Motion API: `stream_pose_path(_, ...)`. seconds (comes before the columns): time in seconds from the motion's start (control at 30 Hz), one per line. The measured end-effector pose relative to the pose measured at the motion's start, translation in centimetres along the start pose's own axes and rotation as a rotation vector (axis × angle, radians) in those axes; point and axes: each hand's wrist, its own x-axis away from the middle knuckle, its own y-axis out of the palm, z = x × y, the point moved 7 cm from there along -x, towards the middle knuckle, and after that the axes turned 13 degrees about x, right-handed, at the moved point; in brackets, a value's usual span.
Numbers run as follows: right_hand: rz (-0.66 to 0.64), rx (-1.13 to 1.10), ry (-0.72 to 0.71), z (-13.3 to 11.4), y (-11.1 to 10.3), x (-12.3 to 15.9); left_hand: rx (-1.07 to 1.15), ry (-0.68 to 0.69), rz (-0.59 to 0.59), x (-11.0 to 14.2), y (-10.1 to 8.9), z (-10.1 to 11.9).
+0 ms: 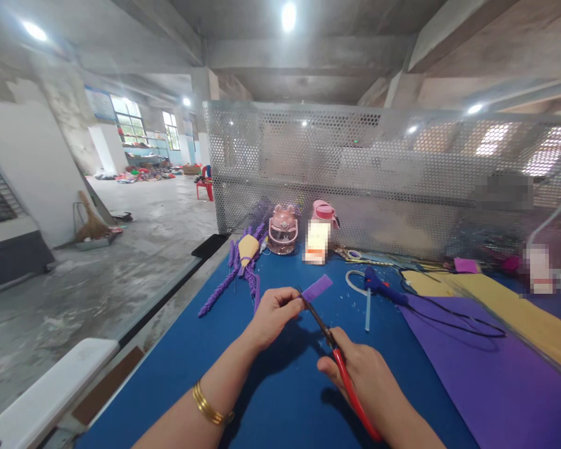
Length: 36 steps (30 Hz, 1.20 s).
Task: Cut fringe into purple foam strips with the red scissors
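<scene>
My left hand [277,315] pinches one end of a small purple strip [318,287] above the blue table [280,399]. In my right hand [362,368] is a pair of scissors [345,377] with red handles and dark blades. The blade tips reach the strip right beside my left fingertips. Whether the blades have cut into it I cannot tell. Left of my left hand lies a braided purple piece [220,295] with a yellow part [249,247] on top.
A blue glue gun [381,288] with a black cord lies right of centre. Purple sheet [453,355] and yellow sheets [509,299] cover the table's right side. At the back stand a pink bear-eared cup [283,229] and a glowing phone-like screen [316,242], before a perforated metal panel [299,156].
</scene>
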Motion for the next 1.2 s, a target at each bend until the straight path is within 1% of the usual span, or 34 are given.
stream_pose_path(0.2, -0.023, -0.006, 0.017, 0.21, 0.16, 0.03, 0.019, -0.006, -0.002, -0.02, 0.01, 0.09)
stream_pose_path(0.4, -0.091, 0.022, 0.048, 0.29, 0.59, -0.05, 0.007, 0.009, -0.007, -0.07, -0.11, -0.30)
stream_pose_path(0.5, -0.136, 0.047, 0.056, 0.13, 0.54, -0.06, -0.014, 0.008, -0.010, -0.06, -0.08, -0.44)
stream_pose_path(0.6, -0.147, 0.051, 0.053, -0.05, 0.30, -0.06, -0.032, 0.010, -0.018, -0.06, -0.02, -0.46)
stream_pose_path(0.77, -0.123, 0.060, 0.033, -0.07, 0.34, 0.01, -0.052, 0.025, -0.031, -0.13, -0.07, -0.63)
stream_pose_path(1.0, -0.010, 0.063, 0.007, 0.20, 0.40, 0.04, -0.030, 0.005, -0.023, -0.12, -0.04, -0.76)
stream_pose_path(1.2, 0.014, 0.043, 0.003, 0.17, 0.23, -0.16, 0.015, -0.017, -0.014, -0.09, -0.02, -0.80)
